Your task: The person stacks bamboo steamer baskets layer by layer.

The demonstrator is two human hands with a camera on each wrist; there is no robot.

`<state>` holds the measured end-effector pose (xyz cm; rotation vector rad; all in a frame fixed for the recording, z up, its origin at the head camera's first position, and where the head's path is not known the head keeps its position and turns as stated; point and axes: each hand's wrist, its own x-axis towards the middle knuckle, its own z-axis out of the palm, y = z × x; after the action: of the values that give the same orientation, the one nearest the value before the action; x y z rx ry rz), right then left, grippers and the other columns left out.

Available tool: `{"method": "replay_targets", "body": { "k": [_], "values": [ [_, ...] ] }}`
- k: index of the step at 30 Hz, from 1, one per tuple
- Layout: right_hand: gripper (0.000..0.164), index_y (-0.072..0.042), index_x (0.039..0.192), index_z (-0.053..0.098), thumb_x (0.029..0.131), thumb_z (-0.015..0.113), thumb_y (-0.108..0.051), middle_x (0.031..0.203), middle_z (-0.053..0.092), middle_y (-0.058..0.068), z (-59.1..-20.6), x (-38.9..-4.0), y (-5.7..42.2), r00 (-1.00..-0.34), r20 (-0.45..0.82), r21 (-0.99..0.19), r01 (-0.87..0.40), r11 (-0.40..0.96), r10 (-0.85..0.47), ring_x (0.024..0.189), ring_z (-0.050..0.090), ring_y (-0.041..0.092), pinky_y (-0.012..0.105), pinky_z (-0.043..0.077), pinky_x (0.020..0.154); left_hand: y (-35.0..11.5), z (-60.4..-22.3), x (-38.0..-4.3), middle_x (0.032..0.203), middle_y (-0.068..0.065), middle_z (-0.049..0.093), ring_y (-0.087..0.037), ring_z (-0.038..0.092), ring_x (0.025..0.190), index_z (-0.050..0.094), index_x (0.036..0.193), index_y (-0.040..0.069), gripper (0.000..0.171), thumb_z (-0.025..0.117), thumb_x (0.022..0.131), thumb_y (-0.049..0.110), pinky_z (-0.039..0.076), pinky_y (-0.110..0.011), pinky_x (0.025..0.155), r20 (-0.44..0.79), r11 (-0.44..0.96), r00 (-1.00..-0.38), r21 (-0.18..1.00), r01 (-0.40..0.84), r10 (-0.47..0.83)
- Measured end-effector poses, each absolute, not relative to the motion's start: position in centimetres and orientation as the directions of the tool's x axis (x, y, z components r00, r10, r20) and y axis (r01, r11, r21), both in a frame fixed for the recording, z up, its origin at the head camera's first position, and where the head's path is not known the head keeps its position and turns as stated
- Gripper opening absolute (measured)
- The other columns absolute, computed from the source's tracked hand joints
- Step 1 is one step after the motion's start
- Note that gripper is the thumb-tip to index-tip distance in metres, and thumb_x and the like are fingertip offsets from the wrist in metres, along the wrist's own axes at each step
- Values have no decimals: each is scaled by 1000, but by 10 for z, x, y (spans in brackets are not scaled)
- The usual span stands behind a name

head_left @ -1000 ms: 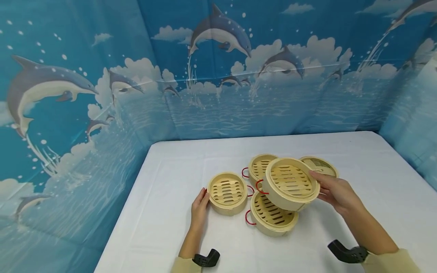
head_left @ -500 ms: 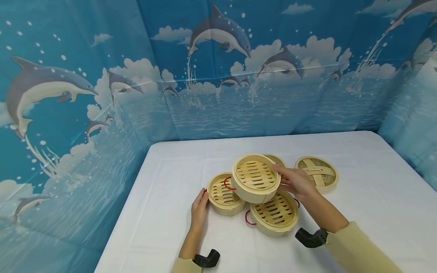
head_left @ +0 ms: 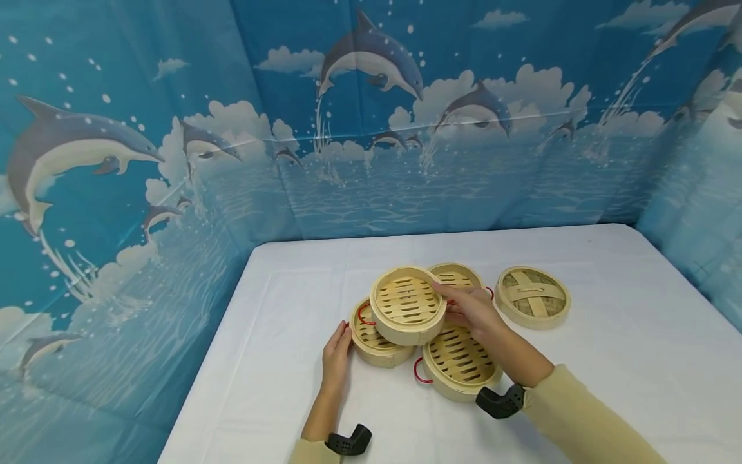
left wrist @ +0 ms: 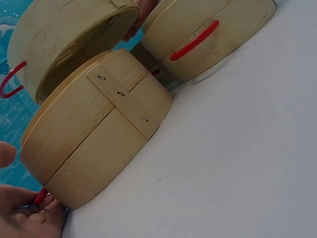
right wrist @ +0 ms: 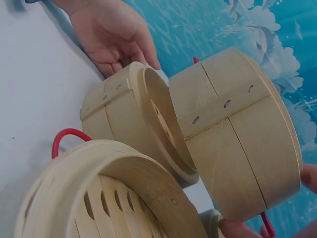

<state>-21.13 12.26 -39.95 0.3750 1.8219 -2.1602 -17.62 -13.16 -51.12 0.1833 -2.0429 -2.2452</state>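
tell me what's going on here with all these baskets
A person's right hand holds a bamboo steamer basket in the air, tilted over a lower basket and not set level on it. The left hand touches the side of that lower basket. A near basket and a far basket stand on the white table alongside, and a woven lid lies off to the right.

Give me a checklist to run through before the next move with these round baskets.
1. Right hand grips the raised basket: ok.
2. Left hand touches the lower basket: ok.
3. Raised basket aligned and centred over the lower basket: not ok, tilted and offset.
4. Raised and lower baskets touching: cannot tell.
5. Lid off both: ok, it lies on the table, to the right.
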Motion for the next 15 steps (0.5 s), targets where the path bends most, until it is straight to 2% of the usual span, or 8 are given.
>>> {"method": "replay_targets", "body": {
  "k": [6, 11, 15],
  "values": [
    [57, 10, 121, 49, 83, 69, -27, 80, 65, 3, -405, -211, 114, -920, -391, -910, 390, -143, -20, 71, 63, 10, 23, 53, 68, -131, -510, -175, 139, -25, 34, -32, 26, 131, 29, 136, -13, 52, 44, 98, 20, 22, -39, 107, -10, -87, -987, 996, 4, -157],
    [50, 12, 118, 51, 85, 67, -22, 80, 63, 3, -409, -211, 107, -929, -369, -914, 369, -169, -34, 70, 61, 9, 23, 53, 67, -131, -509, -175, 139, -25, 34, -32, 26, 131, 30, 136, -13, 50, 42, 98, 17, 22, -39, 107, -5, -68, -987, 998, 6, -161],
    [49, 12, 116, 53, 85, 67, -23, 80, 63, 4, -411, -212, 103, -931, -363, -921, 363, -138, -25, 72, 61, 9, 23, 53, 67, -131, -508, -175, 140, -26, 32, -33, 26, 131, 28, 136, -14, 48, 38, 100, 15, 23, -40, 106, -2, -64, -987, 998, 9, -158]
  ]
}}
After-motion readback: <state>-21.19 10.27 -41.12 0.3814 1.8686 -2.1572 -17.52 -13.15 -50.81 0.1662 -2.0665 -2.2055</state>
